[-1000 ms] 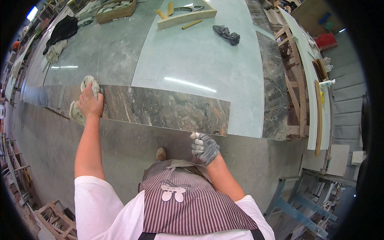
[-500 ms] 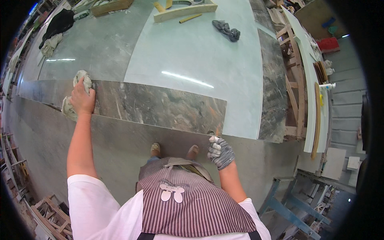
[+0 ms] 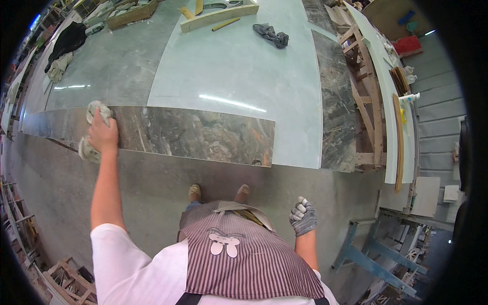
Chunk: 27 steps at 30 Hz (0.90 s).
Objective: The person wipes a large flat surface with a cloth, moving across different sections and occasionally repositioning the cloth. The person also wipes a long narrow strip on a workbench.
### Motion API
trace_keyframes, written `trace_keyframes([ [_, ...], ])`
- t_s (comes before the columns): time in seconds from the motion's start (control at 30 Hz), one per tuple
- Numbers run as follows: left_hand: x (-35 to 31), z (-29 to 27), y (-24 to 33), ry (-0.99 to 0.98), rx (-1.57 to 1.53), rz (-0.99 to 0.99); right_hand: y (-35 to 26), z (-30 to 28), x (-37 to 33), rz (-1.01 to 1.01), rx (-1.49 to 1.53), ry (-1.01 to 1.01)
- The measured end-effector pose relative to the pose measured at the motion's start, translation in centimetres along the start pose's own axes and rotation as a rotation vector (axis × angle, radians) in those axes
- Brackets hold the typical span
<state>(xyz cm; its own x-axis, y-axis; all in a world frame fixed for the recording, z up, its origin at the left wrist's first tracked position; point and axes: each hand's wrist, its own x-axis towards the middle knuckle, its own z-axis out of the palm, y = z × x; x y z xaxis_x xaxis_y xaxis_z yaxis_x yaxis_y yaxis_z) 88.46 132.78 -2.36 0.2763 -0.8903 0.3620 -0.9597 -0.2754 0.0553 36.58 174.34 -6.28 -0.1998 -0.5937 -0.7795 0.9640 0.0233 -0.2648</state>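
My bare left hand (image 3: 104, 134) is closed around a crumpled whitish rag (image 3: 89, 152), which sticks out on both sides of the hand. It presses the rag onto the left part of a long, narrow brown-grey marbled slab (image 3: 203, 134). The slab lies along the near edge of the table, on top of larger panels. My right hand (image 3: 303, 217), in a grey knit glove with pale fingers, is curled into a fist. It hovers over the floor, right of and nearer than the slab's right end, apart from it. Nothing shows sticking out of the fist.
A pale glossy panel (image 3: 229, 76) lies beyond the slab, with a grey panel (image 3: 122, 76) to its left. A dark crumpled glove (image 3: 272, 36), a yellow stick (image 3: 225, 24) and a wooden tray (image 3: 218, 19) rest farther back. A blue metal frame (image 3: 376, 259) stands lower right.
My right fist has left the slab's right corner and moved right and back toward me. My left hand stays on the slab with the rag. The whole view has shifted slightly.
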Motion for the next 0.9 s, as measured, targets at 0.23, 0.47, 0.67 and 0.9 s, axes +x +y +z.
trace_keyframes([
  [0.23,-20.0,-6.1,15.7,-0.087,-0.746,0.521,-1.0,0.3,-1.2,-0.004,-0.035,-0.062],
  [0.47,-31.9,-9.7,20.0,-0.387,-1.255,1.386,-3.0,2.1,-2.0,-0.112,-0.296,-0.179],
  [0.67,-25.7,-8.3,18.6,-0.076,-0.785,1.067,-0.2,9.3,1.6,-0.205,-0.47,-0.093],
  [0.9,-22.4,-4.2,12.5,0.103,-0.546,1.01,8.3,23.8,8.3,-0.502,-0.976,-0.35],
])
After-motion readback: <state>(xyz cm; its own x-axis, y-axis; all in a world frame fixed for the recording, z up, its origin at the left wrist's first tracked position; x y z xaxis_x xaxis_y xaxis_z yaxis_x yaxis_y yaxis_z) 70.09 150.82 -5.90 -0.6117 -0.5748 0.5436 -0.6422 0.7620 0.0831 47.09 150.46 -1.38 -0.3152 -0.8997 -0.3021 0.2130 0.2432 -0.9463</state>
